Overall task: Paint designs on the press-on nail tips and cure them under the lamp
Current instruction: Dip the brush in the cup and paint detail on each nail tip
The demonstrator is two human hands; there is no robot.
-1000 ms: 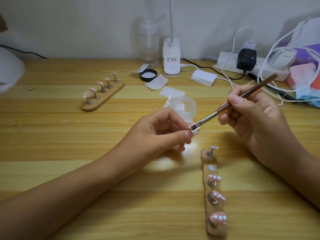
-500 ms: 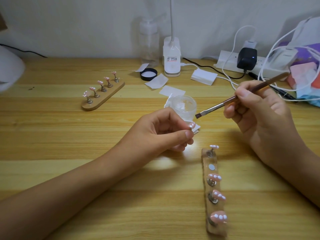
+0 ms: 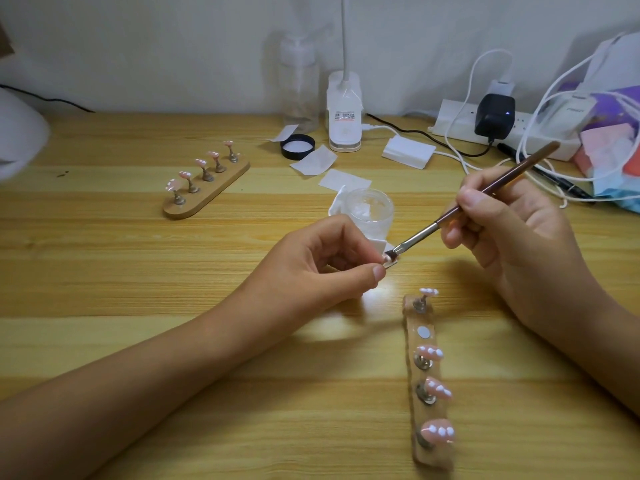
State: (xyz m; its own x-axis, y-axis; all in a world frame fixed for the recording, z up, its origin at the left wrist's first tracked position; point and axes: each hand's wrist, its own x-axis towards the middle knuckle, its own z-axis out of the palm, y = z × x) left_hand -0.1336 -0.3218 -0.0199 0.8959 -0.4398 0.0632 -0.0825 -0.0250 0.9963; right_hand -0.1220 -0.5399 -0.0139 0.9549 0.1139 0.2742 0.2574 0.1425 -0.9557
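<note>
on the wooden tabletop (image 3: 104, 271), two bare forearms reached in from the near edge. the left hand (image 3: 311, 268) was raised near the middle and the right hand (image 3: 512, 237) was held up just to its right. below the right hand lay a wooden holder strip (image 3: 424, 374), running away from the viewer, with four pink nail tips (image 3: 437, 433) dotted white on metal stands and one bare round magnet (image 3: 422, 331) second from its far end. well apart, at the left rear, a second holder (image 3: 214, 190) lay on a slant carrying five more pink tips. a white lamp base (image 3: 344, 123) stood at the back by the wall, with a black lid (image 3: 298, 146) near it. an open clear jar (image 3: 370, 213) sat just behind the left hand. the right fingers (image 3: 469, 199) were clamped round a brown-handled brush (image 3: 420, 233), which sloped down to the left. the smallest thing, a single nail tip (image 3: 390, 262), was pinched between the left thumb and forefinger with the other fingers curled in, and the brush bristles touched its top.
</note>
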